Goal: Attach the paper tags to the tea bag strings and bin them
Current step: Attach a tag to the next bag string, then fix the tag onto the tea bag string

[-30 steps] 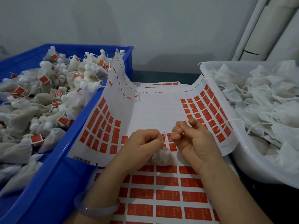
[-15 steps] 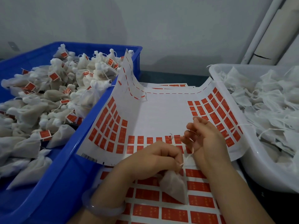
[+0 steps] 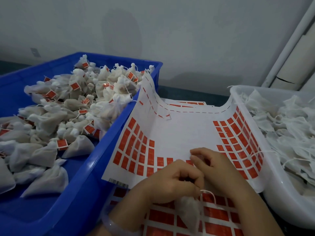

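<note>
Tea bag [image 3: 189, 212], a small white mesh pouch, hangs just below the near edge of the curled white sheet of red paper tags [image 3: 179, 133], over a flat sheet of larger red tags [image 3: 163, 218] that lies nearer the person. The left hand [image 3: 172, 183] sits over that near edge. Its grip is pressed together, with curled fingers pinching the neck of the tea bag. A thin white string [image 3: 208, 193] loops out from the pinch toward the right. The right hand [image 3: 214, 164] rests on the sheet's near right part, touching the left hand, with its fingertips [image 3: 193, 157] bent down onto the bottom row of tags. I cannot tell whether its grip pinches a tag or is closed on nothing. A pale translucent bangle [image 3: 110, 227] circles the left wrist.

Left of the sheet stands a blue plastic bin [image 3: 81, 176], and the sheet's left side curls up against its rim. Inside is a heap of filled white tea bags bearing red tags [image 3: 68, 116]. Right of the sheet is a white plastic tub [image 3: 272, 184], over whose rim the sheet's right side curls. It holds a pile of white untagged bags with loose strings [image 3: 289, 133]. Beyond the sheet's far edge, a strip of dark bench [image 3: 187, 94] shows between the 2 containers.
</note>
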Motion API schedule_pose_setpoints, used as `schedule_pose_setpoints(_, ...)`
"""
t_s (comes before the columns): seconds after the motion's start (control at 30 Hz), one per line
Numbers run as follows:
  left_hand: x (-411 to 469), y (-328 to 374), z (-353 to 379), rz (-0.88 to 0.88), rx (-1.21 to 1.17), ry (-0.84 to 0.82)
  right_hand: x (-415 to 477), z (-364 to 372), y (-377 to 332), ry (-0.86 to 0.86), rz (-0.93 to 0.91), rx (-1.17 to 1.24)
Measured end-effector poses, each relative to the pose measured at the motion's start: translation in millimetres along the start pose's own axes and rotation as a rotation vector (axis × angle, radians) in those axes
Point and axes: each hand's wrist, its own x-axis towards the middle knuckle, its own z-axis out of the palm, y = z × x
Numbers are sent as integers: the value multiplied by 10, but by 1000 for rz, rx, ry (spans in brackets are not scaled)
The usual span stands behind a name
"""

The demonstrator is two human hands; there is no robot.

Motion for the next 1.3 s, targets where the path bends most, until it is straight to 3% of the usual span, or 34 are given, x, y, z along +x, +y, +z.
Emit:
schedule_pose_setpoints(0.2, 7, -27, -58, -68, 83, 45, -6, -39, -16, 22, 54, -182)
schedule_pose_setpoints(0.33, 17, -31, 24, -76, 59, -8, 49, -33, -17, 48, 52, -447)
schedule_pose_setpoints(0.47, 12, -21, 54, -47, 114, 13, 159, 77, -27, -198, -73, -440)
schedule_pose_setpoints(0.53, 14, -7, 34, -18, 120, 45, 189, 64, 9, -223, -61, -464)
schedule_pose_setpoints(0.77, 0, -31, -61, -83, 86, 53, 230, 24, 6, -126, 24, -444)
schedule_pose_setpoints(0.9, 23, -42, -48, -88, 50, 29, 289, 79, -93, 3, -20, -384)
schedule_pose_setpoints(1.03, 19, -40, -58, -94, 6, -19, 431, 221, -246, -72, -102, -69)
schedule_pose_setpoints(1.3, 19, -61, -73, -122, 29, -48, 597, 432, -288, -40, -95, -95)
